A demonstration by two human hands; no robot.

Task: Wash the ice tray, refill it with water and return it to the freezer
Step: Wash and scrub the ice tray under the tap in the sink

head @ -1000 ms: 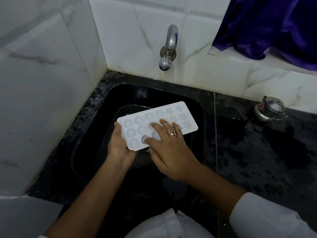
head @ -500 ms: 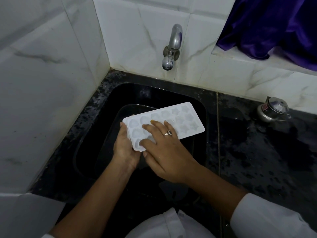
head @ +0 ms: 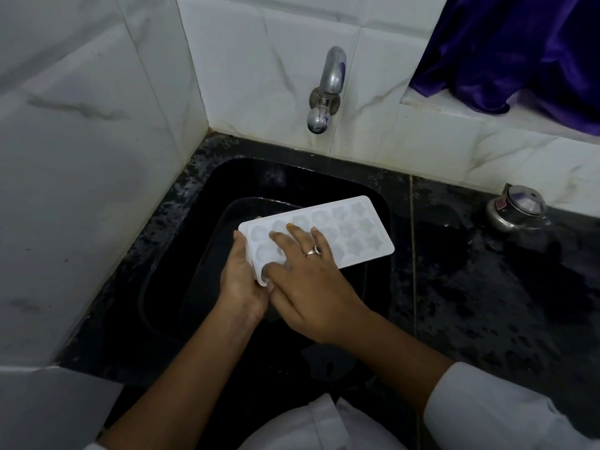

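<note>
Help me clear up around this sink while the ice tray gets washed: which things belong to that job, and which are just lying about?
For the job: ice tray, held at its end by the left hand, right hand flat on top; tap; sink.

Lying about: lidded metal pot on the counter; purple cloth on the ledge; clear tub in the sink.
</note>
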